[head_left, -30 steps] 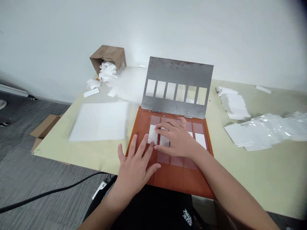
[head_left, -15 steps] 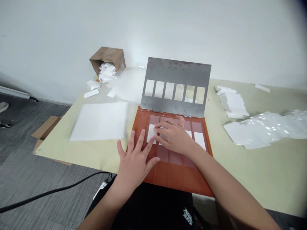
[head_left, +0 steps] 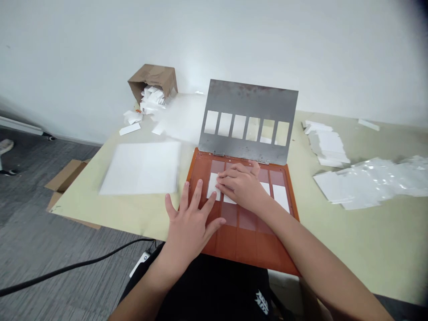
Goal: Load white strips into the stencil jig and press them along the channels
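Observation:
An orange-brown tray-like board (head_left: 240, 245) lies before me, with a row of white cards set across it. Its hinged grey metal plate (head_left: 252, 100) stands raised at the back and has a row of rectangular windows. My left hand (head_left: 192, 220) rests with spread fingers over the board's left side, holding nothing. Bent over the row, my right hand (head_left: 244, 187) has its fingertips at the right edge of the leftmost white card (head_left: 212, 183). Its fingers are extended and close together, and it partly covers the middle cards. Another white card (head_left: 281, 197) shows right of that hand.
A stack of white translucent sheets (head_left: 142, 169) lies left of the board. Behind it, a cardboard box (head_left: 157, 73) spills white pieces. White strips (head_left: 329, 145) and overlapping clear-wrapped cards (head_left: 368, 180) lie on the right. A black cable (head_left: 83, 265) runs below the table edge.
My right hand's fingers have drawn closer together over the cards, and more of the second card's lower part shows. My left hand stays spread on the board. The whole view has shifted slightly.

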Demonstrator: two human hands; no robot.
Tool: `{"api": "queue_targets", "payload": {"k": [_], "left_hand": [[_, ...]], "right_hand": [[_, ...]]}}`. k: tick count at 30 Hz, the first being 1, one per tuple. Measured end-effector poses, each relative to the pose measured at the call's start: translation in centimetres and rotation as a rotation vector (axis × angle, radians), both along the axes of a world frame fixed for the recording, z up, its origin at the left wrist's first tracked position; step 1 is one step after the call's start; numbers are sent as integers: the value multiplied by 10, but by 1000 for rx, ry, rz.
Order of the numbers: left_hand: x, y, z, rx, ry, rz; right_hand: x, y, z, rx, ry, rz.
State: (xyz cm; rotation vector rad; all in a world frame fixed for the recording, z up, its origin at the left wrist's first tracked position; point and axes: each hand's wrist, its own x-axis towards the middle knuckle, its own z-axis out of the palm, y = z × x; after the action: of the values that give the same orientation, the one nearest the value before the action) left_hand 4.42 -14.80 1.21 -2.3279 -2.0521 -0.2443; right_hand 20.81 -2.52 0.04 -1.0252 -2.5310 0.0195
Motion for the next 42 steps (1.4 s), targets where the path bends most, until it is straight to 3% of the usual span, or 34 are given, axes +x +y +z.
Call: {"api": "queue_targets", "payload": {"k": [8,14,31,42], "left_hand": [[11,-12,2,86,-58,-55],[17,-12,-4,25,-7,-147],[20,-9,-7,-66,-39,-117],[20,-8,-4,-91,-53,-113]], "right_hand": [[-2,1,-5,82,15,3],[-3,1,-4,87,0,-15],[-4,-2,3,-57,15,-34],[-2,-1,1,-52,13,-31]]}}
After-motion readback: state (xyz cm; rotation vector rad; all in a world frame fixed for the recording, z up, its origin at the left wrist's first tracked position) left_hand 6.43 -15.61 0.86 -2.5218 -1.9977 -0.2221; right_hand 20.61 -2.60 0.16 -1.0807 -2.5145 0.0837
